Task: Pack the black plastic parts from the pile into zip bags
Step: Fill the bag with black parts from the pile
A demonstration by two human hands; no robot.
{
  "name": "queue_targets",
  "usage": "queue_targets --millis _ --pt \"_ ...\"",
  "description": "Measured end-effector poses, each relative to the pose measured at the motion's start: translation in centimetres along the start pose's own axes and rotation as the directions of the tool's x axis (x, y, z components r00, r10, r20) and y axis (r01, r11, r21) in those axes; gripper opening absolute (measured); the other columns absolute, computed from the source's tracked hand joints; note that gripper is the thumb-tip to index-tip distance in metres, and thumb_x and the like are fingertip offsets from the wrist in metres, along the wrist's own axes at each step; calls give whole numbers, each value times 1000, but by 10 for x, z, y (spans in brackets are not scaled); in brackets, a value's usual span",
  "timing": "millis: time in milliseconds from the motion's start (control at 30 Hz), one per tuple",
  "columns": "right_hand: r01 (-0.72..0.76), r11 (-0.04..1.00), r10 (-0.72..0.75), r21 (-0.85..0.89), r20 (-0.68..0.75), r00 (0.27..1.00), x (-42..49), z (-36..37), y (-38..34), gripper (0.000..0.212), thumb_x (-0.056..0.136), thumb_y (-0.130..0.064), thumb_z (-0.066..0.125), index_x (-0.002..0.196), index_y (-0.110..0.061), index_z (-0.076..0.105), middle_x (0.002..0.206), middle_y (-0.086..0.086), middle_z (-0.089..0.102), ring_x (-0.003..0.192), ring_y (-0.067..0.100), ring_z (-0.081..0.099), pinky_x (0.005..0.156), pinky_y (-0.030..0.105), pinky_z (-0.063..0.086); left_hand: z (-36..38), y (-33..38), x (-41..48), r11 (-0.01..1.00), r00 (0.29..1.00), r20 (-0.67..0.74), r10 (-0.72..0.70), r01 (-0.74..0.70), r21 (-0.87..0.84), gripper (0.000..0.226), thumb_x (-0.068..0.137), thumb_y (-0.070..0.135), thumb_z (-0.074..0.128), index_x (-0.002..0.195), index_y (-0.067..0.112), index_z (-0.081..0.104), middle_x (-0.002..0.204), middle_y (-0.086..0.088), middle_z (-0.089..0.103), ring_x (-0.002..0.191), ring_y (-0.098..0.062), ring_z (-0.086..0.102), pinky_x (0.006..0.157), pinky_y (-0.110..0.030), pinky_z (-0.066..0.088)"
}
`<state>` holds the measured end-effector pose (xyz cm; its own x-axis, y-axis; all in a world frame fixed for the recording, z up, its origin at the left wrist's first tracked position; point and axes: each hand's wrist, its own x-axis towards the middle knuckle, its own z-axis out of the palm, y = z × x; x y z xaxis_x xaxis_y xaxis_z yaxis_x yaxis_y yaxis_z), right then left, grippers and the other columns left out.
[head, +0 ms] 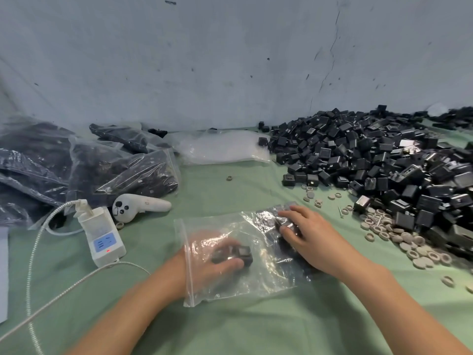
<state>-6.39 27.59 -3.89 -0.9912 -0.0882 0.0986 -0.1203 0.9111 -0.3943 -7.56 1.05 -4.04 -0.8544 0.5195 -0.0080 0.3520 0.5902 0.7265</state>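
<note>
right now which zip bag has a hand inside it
The zip bag at front centre: the left hand is inside it holding black parts. The filled bags at left and the flat empty bags behind lie untouched.

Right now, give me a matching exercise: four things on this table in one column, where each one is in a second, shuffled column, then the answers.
Things:
1. left hand
2. right hand
3. controller
4. pile

Places:
A. far right of the table
B. beside the white socket
C. inside the bag, holding a black part
D. resting on top of the bag

Pairs: 1-C, 2-D, 3-B, 4-A.
</note>
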Motion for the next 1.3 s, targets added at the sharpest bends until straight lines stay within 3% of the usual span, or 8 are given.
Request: queue_targets --millis 67,167,333,467,600,833,1067,1300 --pt "11 1000 -11 -17 32 999 1 1 -1 49 103 -48 39 150 -36 37 161 -4 26 148 17 23 121 34 18 4 6 4 990 998 59 -23 31 -136 27 90 27 72 116 19 68 108 0 74 104 -18 70 97 -42 53" --pt "32 999 -29 -42 74 997 3 1 -4 51 103 -51 36 152 -38 33 165 -3 17 153 18 11 123 36 11 13 5 9 982 992 123 -6 29 -187 28 90 13 72 117 17 66 105 5 74 100 -3 69 90 -22 53" --pt "66 992 -49 -105 164 985 6 4 -5 55 103 -55 32 155 -41 24 167 -8 4 154 16 -3 125 40 0 10 14 16 990 961 272 45 -8 -138 28 86 22 77 89 50 70 95 26 70 92 7 65 79 -10 49" --pt "67 992 -49 -105 167 985 9 8 -1 54 102 -56 31 154 -43 24 167 -9 6 154 16 -3 124 42 1 12 10 20 1000 955 298 3 5 -28 27 82 42 77 103 54 66 107 24 63 107 1 60 100 -29 48" --pt "76 987 -54 -144 152 987 8 17 2 56 101 -58 22 155 -42 19 167 -6 7 154 18 -1 124 43 0 12 15 23 981 959 281 33 -84 172 35 87 52 66 121 50 59 99 40 53 103 5 51 83 -3 36" --pt "77 982 -51 -171 149 988 9 21 3 56 101 -57 17 155 -41 15 167 -5 4 154 19 -3 123 43 -2 25 13 21 980 958 226 177 -150 -133 28 86 32 76 113 37 68 90 11 67 83 -8 63 82 -22 51" --pt "80 981 -51 -175 164 985 8 19 2 56 103 -55 19 156 -40 14 168 -5 3 154 19 -5 124 44 -2 43 13 29 981 988 85 126 -137 138 34 69 63 74 76 37 54 78 14 57 68 -1 50 60 -14 37" --pt "80 982 -54 -173 154 987 7 20 3 56 103 -56 18 156 -40 14 168 -5 3 154 18 -5 124 44 -2 34 14 40 969 956 225 190 -219 113 14 83 48 72 94 42 68 75 16 60 71 -7 56 66 -21 46"
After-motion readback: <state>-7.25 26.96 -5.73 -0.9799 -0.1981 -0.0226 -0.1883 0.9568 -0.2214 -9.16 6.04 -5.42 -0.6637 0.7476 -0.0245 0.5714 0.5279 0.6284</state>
